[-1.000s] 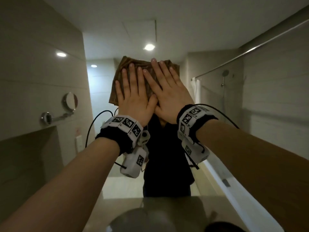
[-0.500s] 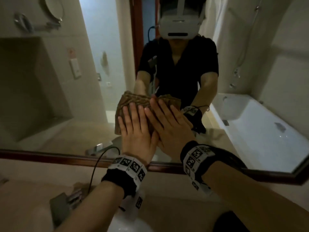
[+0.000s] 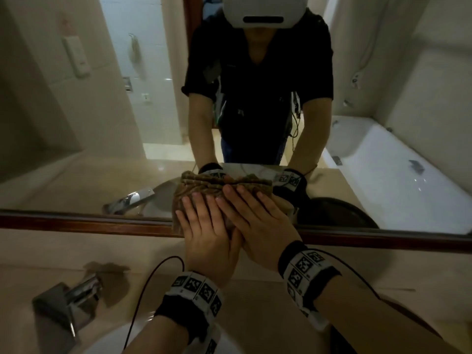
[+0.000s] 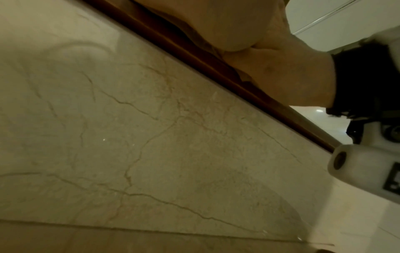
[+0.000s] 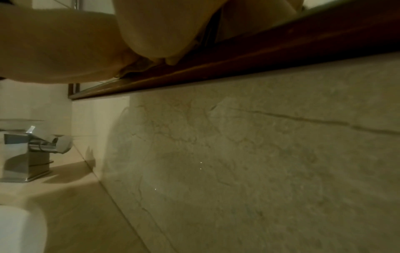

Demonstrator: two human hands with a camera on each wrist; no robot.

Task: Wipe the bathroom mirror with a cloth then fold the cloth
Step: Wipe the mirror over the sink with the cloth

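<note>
A brown patterned cloth (image 3: 196,190) lies flat against the mirror (image 3: 76,154), right at its dark wooden bottom frame (image 3: 76,222). My left hand (image 3: 204,226) presses it with straight fingers. My right hand (image 3: 255,215) lies flat beside it, overlapping the left hand's edge, its fingers also straight on the cloth. In the wrist views only the heels of my hands show: the left hand (image 4: 238,25), the right hand (image 5: 155,25), a sliver of cloth (image 5: 138,67) and the frame (image 4: 194,56) above the marble wall.
A chrome faucet (image 3: 69,300) stands on the beige counter at lower left, also seen as the faucet (image 5: 32,150). A white basin (image 3: 143,335) lies below my wrists. The mirror reflects a person in a dark shirt and a white bathtub (image 3: 383,169).
Both hands have slid the cloth straight down the mirror, from high up near the ceiling reflection to the bottom frame. My view tilted down with them.
</note>
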